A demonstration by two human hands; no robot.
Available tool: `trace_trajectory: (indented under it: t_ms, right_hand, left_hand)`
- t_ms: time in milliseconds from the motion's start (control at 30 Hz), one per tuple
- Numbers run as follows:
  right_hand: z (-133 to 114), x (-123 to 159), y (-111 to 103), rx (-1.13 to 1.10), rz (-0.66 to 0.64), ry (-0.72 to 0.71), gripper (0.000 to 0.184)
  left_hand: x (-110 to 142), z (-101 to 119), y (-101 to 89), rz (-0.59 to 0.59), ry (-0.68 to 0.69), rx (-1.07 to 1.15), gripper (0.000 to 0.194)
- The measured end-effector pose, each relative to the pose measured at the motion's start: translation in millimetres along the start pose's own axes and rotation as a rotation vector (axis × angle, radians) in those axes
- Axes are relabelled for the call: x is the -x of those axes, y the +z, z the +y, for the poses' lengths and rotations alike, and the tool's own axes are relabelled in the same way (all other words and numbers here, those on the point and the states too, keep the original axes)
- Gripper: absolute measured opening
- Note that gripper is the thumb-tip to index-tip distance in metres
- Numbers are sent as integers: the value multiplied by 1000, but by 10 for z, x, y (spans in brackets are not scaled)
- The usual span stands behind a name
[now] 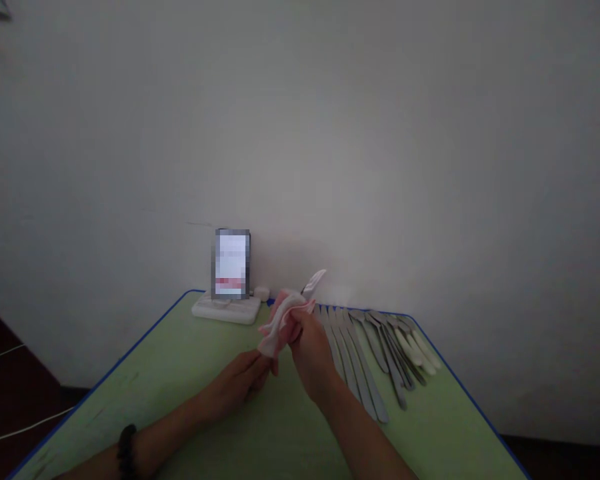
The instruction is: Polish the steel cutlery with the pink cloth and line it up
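Note:
A pink and white cloth is bunched around a piece of cutlery, whose pale, grooved, fork-like end sticks out at the upper right. Over the cloth's right side, my right hand is closed, pressing it around the cutlery. My left hand is closed at the cloth's lower end, in line with the cutlery; the handle itself is hidden. Both hands are above the green table. Just right of my right hand lie several long metal knives side by side.
Further right lie several metal spoons or forks and white-handled pieces. A phone with a blurred screen stands on a white base at the back left, a small white block beside it. The wall rises behind the table.

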State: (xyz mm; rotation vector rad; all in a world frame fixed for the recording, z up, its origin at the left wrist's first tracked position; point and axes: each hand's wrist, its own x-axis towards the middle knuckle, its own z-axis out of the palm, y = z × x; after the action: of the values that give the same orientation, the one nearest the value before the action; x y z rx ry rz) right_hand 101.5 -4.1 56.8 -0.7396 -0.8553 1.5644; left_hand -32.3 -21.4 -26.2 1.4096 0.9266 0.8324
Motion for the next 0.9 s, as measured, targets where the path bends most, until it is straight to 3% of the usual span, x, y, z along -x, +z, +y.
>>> trace_trajectory:
  t_ms: [100,233,400,600,900]
  right_hand:
    - [191,4,4,11,18,47,27]
    - [288,-24,8,66,100,-20,42]
    - [172,-86,-57,154,125,-109,40]
    - [-36,-208,-161,-2,192,-173,45]
    - [448,-88,-80,150,205,-98,43]
  left_hand:
    - [-15,9,-4,18,7,-16,58]
    - [-12,61,17,19,-13,-33,59]
    - [26,127,33,-11,7,-53,52]
    - [45,162,20,-76,25,-185,50]
    - [30,20,-12,-40,105,-372,32]
